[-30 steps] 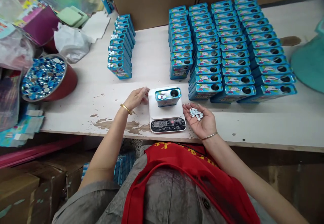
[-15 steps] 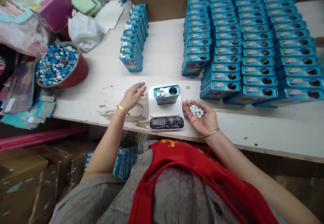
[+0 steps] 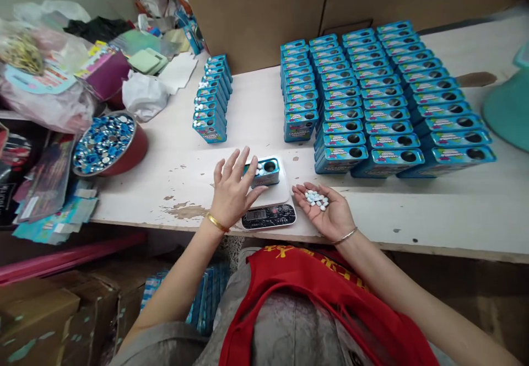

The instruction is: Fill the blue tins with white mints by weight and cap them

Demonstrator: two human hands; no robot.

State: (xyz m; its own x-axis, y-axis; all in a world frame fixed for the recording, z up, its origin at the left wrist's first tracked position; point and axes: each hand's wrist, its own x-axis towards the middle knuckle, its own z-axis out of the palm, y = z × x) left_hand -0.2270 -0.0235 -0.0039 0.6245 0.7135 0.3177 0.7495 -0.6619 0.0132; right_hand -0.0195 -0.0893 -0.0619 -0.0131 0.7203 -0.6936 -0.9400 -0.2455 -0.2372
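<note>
A blue tin [image 3: 270,179] stands upright on the white kitchen scale [image 3: 281,195], several white candies [image 3: 261,170] lying on its top beside the round hole. My left hand [image 3: 233,198] is open, fingers spread, and covers the tin's left end; whether it touches the tin I cannot tell. Palm up to the right of the scale, my right hand [image 3: 330,214] cups a small heap of white and pale-blue candies [image 3: 317,199]. The digits on the scale's display [image 3: 256,215] are too blurred to read.
Rows of blue tins [image 3: 343,115] with open holes fill the right; a shorter row [image 3: 210,129] with candies on top stands at the left. A red bowl [image 3: 134,154] of blue and silver caps, plastic bags [image 3: 144,96] and a teal container [image 3: 508,107] flank the table. Cardboard [image 3: 264,19] rises behind.
My left hand has moved right and spread its fingers over the tin's left end. My right hand still holds the candies. The camera view has tilted up and shifted.
</note>
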